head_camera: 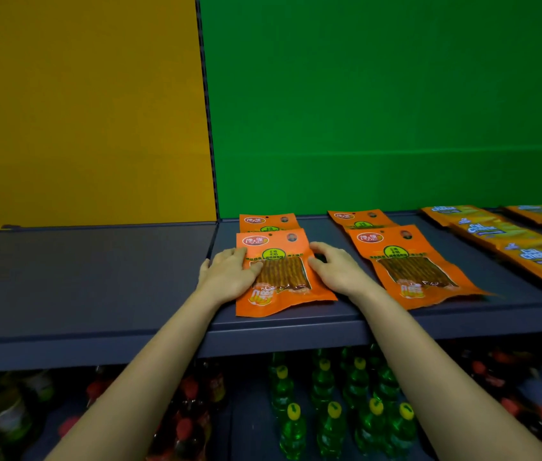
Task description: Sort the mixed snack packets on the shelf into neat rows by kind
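Front orange strip packet (283,274) lies flat at the shelf (96,277) front, overlapping the rear packet (268,222). Your left hand (229,274) and right hand (338,267) press its sides with loose fingers, not gripping. Likely light, floppy and slick, so pinch the sealed edges.

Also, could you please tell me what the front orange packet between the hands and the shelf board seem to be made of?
Orange packet: likely thin plastic film, with glossy print, a clear window showing brown sticks, and a wavy, crinkled bottom edge.
Shelf: probably painted metal, with an even, matte dark blue-grey face and a folded front lip.
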Demonstrator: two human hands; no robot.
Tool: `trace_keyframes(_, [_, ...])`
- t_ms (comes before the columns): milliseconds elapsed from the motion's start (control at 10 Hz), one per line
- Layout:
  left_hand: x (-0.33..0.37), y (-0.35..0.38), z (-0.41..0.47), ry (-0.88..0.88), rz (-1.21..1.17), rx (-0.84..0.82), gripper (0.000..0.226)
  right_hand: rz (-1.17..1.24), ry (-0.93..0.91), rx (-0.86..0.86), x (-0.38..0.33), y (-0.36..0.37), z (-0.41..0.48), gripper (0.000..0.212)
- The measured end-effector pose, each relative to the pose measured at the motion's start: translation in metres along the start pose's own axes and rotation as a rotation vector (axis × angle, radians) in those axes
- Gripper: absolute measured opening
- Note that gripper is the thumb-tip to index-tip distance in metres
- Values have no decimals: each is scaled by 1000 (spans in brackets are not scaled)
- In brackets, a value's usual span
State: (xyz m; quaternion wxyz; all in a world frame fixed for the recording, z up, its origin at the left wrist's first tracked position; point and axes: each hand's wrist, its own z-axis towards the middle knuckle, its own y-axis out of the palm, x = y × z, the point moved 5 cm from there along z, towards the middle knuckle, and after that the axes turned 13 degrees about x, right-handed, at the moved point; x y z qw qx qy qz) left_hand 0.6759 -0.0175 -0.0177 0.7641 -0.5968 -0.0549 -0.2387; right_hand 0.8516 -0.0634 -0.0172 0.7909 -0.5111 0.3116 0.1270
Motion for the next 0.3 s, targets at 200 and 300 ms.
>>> trace_keyframes(200, [-1, 7, 1, 23, 20, -34, 61, -31, -30, 27, -1, -3, -4, 46])
trace_keyframes(300, [-3, 3, 6, 28, -31, 88, 61, 16, -23, 86, -4, -7, -2, 44])
